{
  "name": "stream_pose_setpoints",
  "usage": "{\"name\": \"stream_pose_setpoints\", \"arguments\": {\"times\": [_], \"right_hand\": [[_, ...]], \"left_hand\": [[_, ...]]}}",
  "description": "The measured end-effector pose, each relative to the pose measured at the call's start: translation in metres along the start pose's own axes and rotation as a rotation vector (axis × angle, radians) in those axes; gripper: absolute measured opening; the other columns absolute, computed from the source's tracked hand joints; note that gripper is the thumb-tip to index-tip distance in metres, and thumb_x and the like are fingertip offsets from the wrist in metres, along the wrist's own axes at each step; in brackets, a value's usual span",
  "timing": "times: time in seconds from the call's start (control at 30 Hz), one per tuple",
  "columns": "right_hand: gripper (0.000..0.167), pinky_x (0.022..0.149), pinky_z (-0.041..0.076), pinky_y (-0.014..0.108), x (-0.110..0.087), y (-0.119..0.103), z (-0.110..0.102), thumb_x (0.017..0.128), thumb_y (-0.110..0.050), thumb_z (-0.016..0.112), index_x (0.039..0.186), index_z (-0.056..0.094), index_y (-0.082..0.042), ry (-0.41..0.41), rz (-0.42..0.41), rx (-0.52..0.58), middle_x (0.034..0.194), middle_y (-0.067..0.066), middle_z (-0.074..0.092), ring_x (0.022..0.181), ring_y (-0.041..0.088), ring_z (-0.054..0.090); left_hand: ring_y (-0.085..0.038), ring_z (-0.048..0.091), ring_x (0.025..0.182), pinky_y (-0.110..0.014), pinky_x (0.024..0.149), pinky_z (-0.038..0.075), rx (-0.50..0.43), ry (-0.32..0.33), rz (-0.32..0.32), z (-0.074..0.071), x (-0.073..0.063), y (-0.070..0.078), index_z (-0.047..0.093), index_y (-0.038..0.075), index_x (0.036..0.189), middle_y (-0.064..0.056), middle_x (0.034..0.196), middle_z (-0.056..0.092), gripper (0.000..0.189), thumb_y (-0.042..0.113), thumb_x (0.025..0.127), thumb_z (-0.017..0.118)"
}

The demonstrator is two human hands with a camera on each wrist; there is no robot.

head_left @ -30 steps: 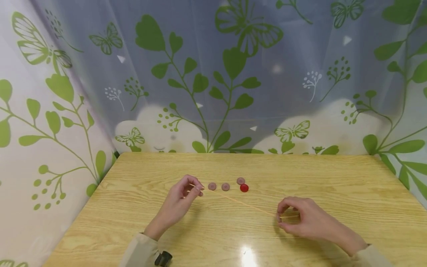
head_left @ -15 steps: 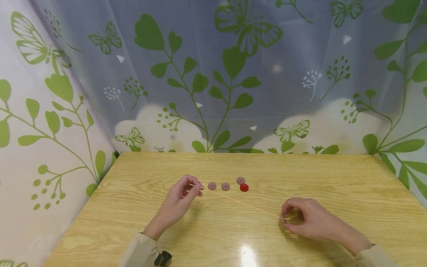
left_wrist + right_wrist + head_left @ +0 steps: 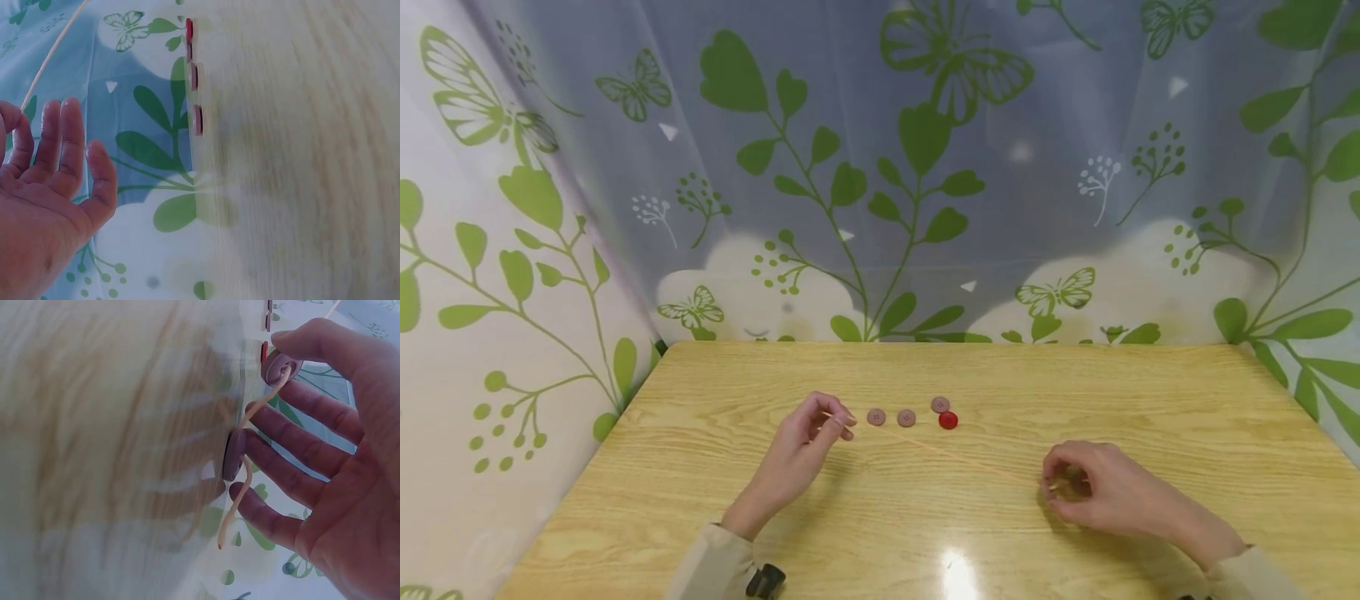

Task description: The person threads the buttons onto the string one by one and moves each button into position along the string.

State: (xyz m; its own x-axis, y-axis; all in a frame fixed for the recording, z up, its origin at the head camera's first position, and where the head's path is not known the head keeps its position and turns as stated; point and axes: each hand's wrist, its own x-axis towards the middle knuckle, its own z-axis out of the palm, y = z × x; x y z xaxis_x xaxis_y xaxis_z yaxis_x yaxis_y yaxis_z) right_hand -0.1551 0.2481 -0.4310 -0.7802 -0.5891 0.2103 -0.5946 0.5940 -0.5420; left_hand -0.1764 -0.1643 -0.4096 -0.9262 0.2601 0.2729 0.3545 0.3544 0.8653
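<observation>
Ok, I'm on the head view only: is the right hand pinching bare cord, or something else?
Observer: Something else: the right wrist view shows a brown button between the thumb and index finger of the right hand.
Operator: Is it threaded?
Observer: Yes, the cord runs out through it.
Operator: Anything further along, past that pinch?
Observer: A second brown button on the cord, nearer its loose end.

Dusty-pink buttons [image 3: 906, 418], a red button [image 3: 948, 421] and pale-orange cord [image 3: 257, 406] show against a yellow wood-grain table [image 3: 865, 533]. Green butterflies [image 3: 946, 54] and leaves [image 3: 733, 71] pattern a blue-and-white curtain [image 3: 865, 50].
</observation>
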Motion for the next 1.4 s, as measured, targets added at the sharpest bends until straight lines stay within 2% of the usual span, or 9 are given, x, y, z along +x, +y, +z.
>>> {"name": "stream_pose_setpoints", "arguments": {"times": [0.2,0.43,0.67,0.83,0.97,1.1,1.23,1.3,1.4], "right_hand": [[0.024,0.058,0.04,0.018,0.0,0.003,-0.001,0.084,-0.018,0.083,0.091,0.063,-0.03,-0.003,0.009,-0.015,0.08,-0.017,0.058,0.067,-0.004,0.048],[0.025,0.059,0.039,0.017,0.0,0.006,-0.001,0.084,-0.017,0.083,0.09,0.063,-0.031,-0.01,0.001,-0.031,0.079,-0.016,0.057,0.067,-0.004,0.047],[0.028,0.059,0.04,0.016,0.001,0.009,0.002,0.082,-0.012,0.083,0.089,0.063,-0.03,0.02,-0.056,-0.074,0.082,-0.017,0.056,0.069,-0.005,0.046],[0.019,0.06,0.039,0.017,0.002,0.009,0.001,0.085,-0.018,0.081,0.089,0.065,-0.027,0.013,-0.056,-0.097,0.084,-0.017,0.056,0.071,-0.006,0.045],[0.015,0.062,0.037,0.018,0.003,0.007,-0.001,0.088,-0.023,0.08,0.09,0.066,-0.029,-0.009,-0.022,-0.114,0.083,-0.017,0.053,0.07,-0.006,0.043],[0.01,0.061,0.036,0.018,0.003,0.006,-0.002,0.091,-0.028,0.079,0.092,0.069,-0.031,-0.026,0.008,-0.105,0.083,-0.016,0.053,0.069,-0.005,0.043],[0.008,0.06,0.037,0.018,0.003,0.005,-0.002,0.094,-0.035,0.075,0.094,0.071,-0.028,-0.036,0.012,-0.098,0.084,-0.015,0.053,0.069,-0.005,0.043],[0.007,0.06,0.037,0.018,0.003,0.004,-0.002,0.094,-0.034,0.075,0.095,0.071,-0.028,-0.03,0.003,-0.099,0.084,-0.016,0.054,0.069,-0.005,0.043],[0.008,0.059,0.038,0.017,0.003,0.002,0.001,0.092,-0.026,0.077,0.095,0.07,-0.028,0.01,-0.035,-0.102,0.086,-0.016,0.057,0.068,-0.006,0.044]], "left_hand": [[-0.017,0.07,0.091,-0.032,0.074,0.058,-0.017,0.003,-0.003,-0.002,-0.001,0.0,0.057,0.005,0.108,-0.014,0.11,0.067,0.014,0.018,0.109,0.051],[-0.019,0.07,0.091,-0.031,0.068,0.055,-0.008,0.001,-0.005,-0.003,-0.002,0.0,0.058,0.005,0.107,-0.014,0.109,0.068,0.014,0.018,0.108,0.052],[-0.015,0.07,0.091,-0.035,0.08,0.059,0.003,-0.001,-0.014,-0.003,-0.002,0.0,0.06,0.007,0.106,-0.012,0.108,0.069,0.012,0.017,0.107,0.053],[-0.014,0.07,0.091,-0.032,0.08,0.058,0.007,-0.003,-0.02,-0.003,-0.002,0.0,0.06,0.008,0.106,-0.011,0.107,0.069,0.012,0.018,0.107,0.053],[-0.014,0.07,0.091,-0.033,0.082,0.059,0.002,-0.011,-0.011,-0.002,-0.002,0.001,0.061,0.008,0.105,-0.011,0.105,0.067,0.01,0.015,0.107,0.054],[-0.017,0.07,0.09,-0.037,0.083,0.06,-0.014,-0.037,0.009,0.0,-0.002,0.002,0.062,0.007,0.105,-0.013,0.104,0.066,0.009,0.013,0.106,0.055],[-0.027,0.07,0.09,-0.037,0.082,0.06,-0.028,-0.079,0.024,0.005,-0.003,0.004,0.062,0.006,0.104,-0.016,0.104,0.066,0.009,0.012,0.106,0.056],[-0.031,0.07,0.091,-0.036,0.082,0.06,-0.036,-0.1,0.027,0.008,-0.003,0.004,0.061,0.006,0.104,-0.016,0.104,0.067,0.009,0.013,0.105,0.056],[-0.03,0.071,0.092,-0.032,0.083,0.059,-0.039,-0.127,0.026,0.013,-0.003,0.004,0.061,0.006,0.105,-0.017,0.105,0.067,0.009,0.013,0.105,0.057]]}}
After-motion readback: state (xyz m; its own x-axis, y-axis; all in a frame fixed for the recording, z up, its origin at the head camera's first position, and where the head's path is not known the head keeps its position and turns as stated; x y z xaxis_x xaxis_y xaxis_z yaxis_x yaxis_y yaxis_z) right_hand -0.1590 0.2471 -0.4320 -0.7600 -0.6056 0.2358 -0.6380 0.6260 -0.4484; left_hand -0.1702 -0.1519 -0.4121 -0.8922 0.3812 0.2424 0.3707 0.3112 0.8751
